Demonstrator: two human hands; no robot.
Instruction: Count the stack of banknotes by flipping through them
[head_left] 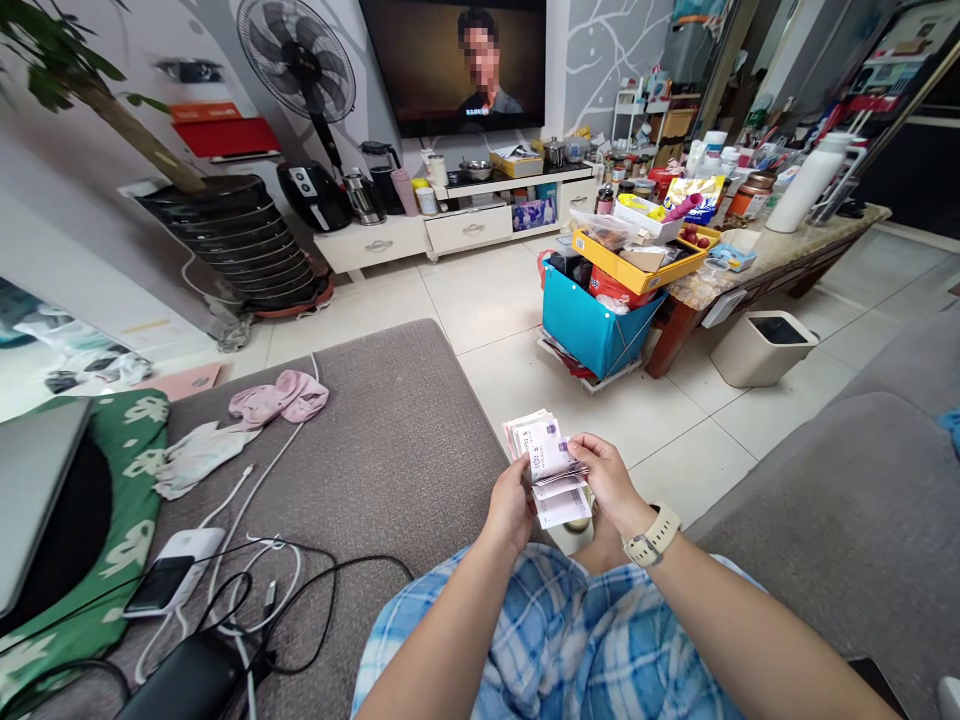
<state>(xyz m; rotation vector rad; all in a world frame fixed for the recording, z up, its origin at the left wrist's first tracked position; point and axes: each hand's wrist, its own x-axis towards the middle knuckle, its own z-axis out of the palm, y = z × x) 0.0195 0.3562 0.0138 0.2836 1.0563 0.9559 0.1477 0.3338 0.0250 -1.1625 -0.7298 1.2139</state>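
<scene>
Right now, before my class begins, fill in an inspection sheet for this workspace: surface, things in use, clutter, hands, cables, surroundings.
Surface: grey sofa seat, beside the plaid-covered lap.
Things in use: printed slips, stacked and partly spread; values too small to read.
Clutter: pink cloth, white device and green cloth on the seat.
Hands: left hand and right hand both grip the slips; watch on the right wrist.
Cables: white and black ones, tangled on the seat.
Surroundings: fan, lit television, blue box, bin.

left hand: grips paper slips | right hand: pinches slips | television: on
</scene>
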